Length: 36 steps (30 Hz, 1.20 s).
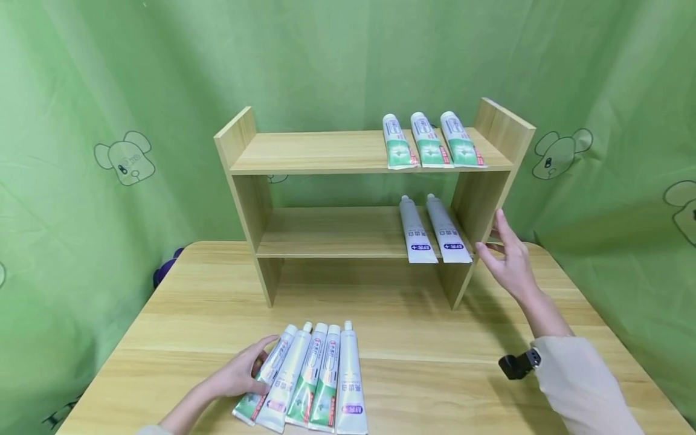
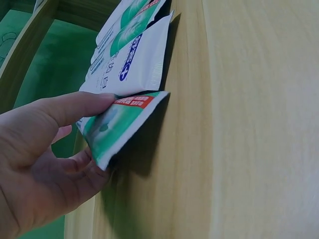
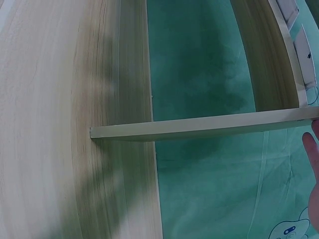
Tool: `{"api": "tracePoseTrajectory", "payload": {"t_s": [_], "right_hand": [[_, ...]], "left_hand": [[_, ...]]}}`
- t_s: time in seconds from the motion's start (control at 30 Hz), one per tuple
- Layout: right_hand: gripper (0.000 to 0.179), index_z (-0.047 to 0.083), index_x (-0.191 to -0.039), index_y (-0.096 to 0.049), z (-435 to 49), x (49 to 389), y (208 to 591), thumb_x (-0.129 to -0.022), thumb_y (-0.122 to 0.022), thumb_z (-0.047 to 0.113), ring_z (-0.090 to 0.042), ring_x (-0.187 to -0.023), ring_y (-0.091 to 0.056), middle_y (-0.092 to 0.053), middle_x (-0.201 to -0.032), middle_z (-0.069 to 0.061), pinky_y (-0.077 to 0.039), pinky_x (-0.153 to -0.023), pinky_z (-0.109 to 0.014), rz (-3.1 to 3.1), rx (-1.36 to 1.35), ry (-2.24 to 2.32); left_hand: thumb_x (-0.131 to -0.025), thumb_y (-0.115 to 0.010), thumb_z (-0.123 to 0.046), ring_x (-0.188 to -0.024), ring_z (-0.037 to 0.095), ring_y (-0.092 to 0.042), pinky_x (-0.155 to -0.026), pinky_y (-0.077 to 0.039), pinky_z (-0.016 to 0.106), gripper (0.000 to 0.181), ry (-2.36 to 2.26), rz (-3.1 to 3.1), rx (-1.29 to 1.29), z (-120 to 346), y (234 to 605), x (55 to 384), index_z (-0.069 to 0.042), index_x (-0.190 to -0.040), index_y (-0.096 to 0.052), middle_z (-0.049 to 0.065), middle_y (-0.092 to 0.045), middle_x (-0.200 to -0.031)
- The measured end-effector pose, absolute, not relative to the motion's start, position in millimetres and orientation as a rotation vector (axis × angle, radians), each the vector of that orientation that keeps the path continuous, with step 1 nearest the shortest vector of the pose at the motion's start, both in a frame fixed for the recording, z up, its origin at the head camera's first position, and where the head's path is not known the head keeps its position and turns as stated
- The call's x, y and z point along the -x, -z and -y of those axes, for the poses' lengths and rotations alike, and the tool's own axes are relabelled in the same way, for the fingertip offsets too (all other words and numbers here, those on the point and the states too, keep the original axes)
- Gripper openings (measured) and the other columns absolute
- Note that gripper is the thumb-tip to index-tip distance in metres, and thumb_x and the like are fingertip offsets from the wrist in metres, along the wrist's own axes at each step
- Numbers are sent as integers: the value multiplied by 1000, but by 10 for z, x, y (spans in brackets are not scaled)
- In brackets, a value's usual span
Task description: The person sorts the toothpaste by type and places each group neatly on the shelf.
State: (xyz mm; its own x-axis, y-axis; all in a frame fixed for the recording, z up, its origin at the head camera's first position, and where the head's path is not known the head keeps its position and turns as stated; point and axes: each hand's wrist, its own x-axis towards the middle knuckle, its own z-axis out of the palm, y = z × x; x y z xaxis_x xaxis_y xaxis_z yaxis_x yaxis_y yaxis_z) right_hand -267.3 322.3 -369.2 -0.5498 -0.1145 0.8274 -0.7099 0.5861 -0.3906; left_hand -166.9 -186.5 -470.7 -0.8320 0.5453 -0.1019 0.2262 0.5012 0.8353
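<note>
My left hand (image 1: pixel 237 373) grips the leftmost green-and-white toothpaste tube (image 1: pixel 278 355) of a row on the table. In the left wrist view the thumb lies on top of this tube (image 2: pixel 117 123), with fingers beneath, and its flat end is tilted off the wood. Beside it lie a white toothpaste tube (image 1: pixel 289 376), two more green-and-white ones and another white tube (image 1: pixel 350 377). At the right, my right hand (image 1: pixel 511 264) touches the side panel of the wooden shelf (image 1: pixel 489 202), its fingers fairly straight. Only part of that hand (image 3: pixel 314 164) shows in the right wrist view.
Three green-and-white tubes (image 1: pixel 429 142) lie on the right of the shelf's top board (image 1: pixel 310 151). Two white tubes (image 1: pixel 415 232) lie on the right of the middle board (image 1: pixel 331 232). A green curtain (image 1: pixel 337 60) hangs behind the wooden table (image 1: pixel 435 368).
</note>
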Motion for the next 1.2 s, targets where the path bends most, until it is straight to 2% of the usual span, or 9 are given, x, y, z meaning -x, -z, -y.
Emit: {"api": "tracePoseTrajectory", "payload": {"t_s": [0.1,0.3,0.6,0.9,1.2], "right_hand": [[91,4,-143,-18,-3211,2664,3684,-68,-60,-27,14,-103,-44,-45,-121,-36,-43,-81,-4,2015,-656,-950],[88,4,-143,-19,-3083,2512,3540,-69,-56,-28,14,-102,-43,-42,-122,-40,-42,-82,-4,2017,-663,-970],[88,3,-143,-18,-3032,2449,3480,-70,-56,-26,16,-101,-41,-41,-121,-40,-41,-81,-3,2029,-661,-966],[86,2,-142,-18,-3028,2431,3467,-70,-55,-26,16,-102,-41,-43,-117,-41,-41,-82,-3,2037,-656,-944],[84,0,-142,-16,-3027,2425,3461,-72,-55,-26,17,-102,-41,-44,-117,-41,-41,-82,-3,2060,-638,-974]], "left_hand": [[-65,-70,3,-75,16,-53,-60,-54,25,93,-1303,-2332,-636,1879,4714,1666,0,-142,-19,14,-52,-99],[-68,-67,1,-85,21,-53,-69,-52,28,90,-1376,-2239,-607,1927,4764,1674,-3,-143,-17,16,-52,-105],[-70,-59,0,-72,21,-55,-56,-55,29,81,-1542,-2179,-461,1963,4776,1633,1,-141,-20,20,-45,-105],[-71,-56,2,-73,26,-59,-58,-58,37,81,-1751,-2026,-406,1900,4703,1609,-1,-142,-18,20,-40,-108],[-71,-52,4,-74,30,-59,-56,-57,43,80,-1833,-2039,-520,1769,4417,1641,-3,-142,-16,23,-38,-110]]}}
